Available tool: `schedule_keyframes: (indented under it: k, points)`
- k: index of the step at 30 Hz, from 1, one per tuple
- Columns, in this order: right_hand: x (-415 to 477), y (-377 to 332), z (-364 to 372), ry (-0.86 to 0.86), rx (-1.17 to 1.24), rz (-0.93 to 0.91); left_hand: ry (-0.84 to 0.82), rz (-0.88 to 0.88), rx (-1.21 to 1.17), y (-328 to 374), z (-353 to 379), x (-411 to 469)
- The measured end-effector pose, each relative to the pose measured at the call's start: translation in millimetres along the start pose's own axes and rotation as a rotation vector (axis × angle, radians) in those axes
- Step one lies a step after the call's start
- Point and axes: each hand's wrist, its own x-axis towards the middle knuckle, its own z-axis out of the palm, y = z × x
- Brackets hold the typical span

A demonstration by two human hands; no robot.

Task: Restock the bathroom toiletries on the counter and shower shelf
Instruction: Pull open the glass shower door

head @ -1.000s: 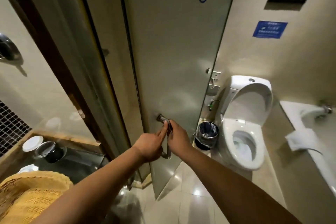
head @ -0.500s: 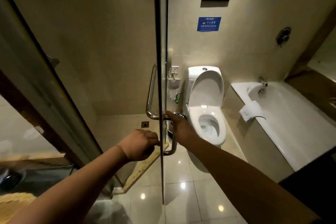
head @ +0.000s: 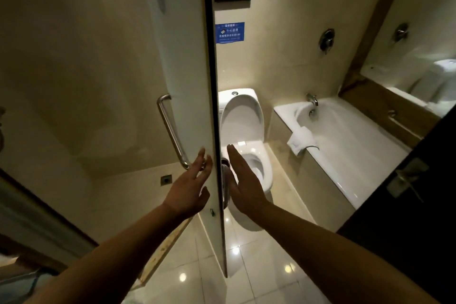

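Bathroom: glass door (head: 187, 76) edge-on before us, handle (head: 172, 131) upright on its left face. Our left hand (head: 190, 190) nearer handle, right hand (head: 243, 182) across edge; both spread, empty. Toiletries, shower shelf unseen.

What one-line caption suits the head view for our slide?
Both open hands, left hand and right hand, flank the glass shower door edge.
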Motion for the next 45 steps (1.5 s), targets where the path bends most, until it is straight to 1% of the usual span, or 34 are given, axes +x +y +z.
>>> schedule_keyframes:
  k: [2, 4, 6, 8, 10, 12, 15, 20, 24, 28, 32, 37, 41, 43, 45]
  points:
    - [-3.6, 4.6, -10.4, -0.043, -0.125, -0.088, 0.007, 0.047, -0.044, 5.6, 7.8, 16.5]
    - [-6.4, 9.4, -21.6, -0.040, -0.286, -0.158, -0.005, 0.074, -0.048, 11.8, 13.9, 32.3]
    - [-9.3, 12.6, -32.0, -0.040, -0.428, -0.225, -0.016, 0.075, -0.028, 18.6, 20.0, 47.7]
    - [-10.6, 16.7, -39.2, -0.083, -0.586, -0.275, -0.034, 0.054, -0.003, 25.1, 25.1, 63.7]
    - [-6.1, 21.2, -43.6, -0.117, -0.724, -0.222, -0.076, 0.031, 0.028, 29.6, 30.6, 80.2]
    - [2.1, 24.9, -46.0, -0.115, -0.837, -0.094, -0.130, 0.008, 0.095, 30.9, 37.3, 93.4]
    - [14.6, 30.5, -51.7, -0.103, -0.934, 0.030, -0.202, -0.033, 0.228, 27.7, 46.8, 108.6]
    - [35.6, 39.3, -60.4, -0.104, -0.945, 0.166, -0.263, -0.113, 0.314, 23.4, 57.1, 130.7]
    - [50.5, 45.6, -70.9, -0.128, -0.953, 0.247, -0.314, -0.157, 0.269, 31.5, 62.1, 148.0]
    - [64.4, 48.8, -78.7, -0.148, -0.946, 0.289, -0.376, -0.224, 0.149, 39.0, 61.5, 165.1]
    - [73.9, 63.6, -90.7, -0.170, -0.976, 0.266, -0.470, -0.206, 0.121, 41.7, 57.0, 181.9]
    - [79.9, 82.5, -108.0, -0.221, -1.099, 0.209, -0.494, -0.184, 0.139, 45.6, 55.0, 194.7]
    - [94.5, 80.7, -103.5, -0.262, -1.158, 0.242, -0.468, -0.172, 0.255, 52.7, 50.2, 204.2]
    - [106.4, 76.6, -95.2, -0.334, -1.107, 0.205, -0.421, -0.173, 0.303, 48.7, 46.5, 200.5]
    - [118.0, 71.5, -82.6, -0.399, -1.032, 0.135, -0.385, -0.223, 0.311, 33.3, 39.3, 186.9]
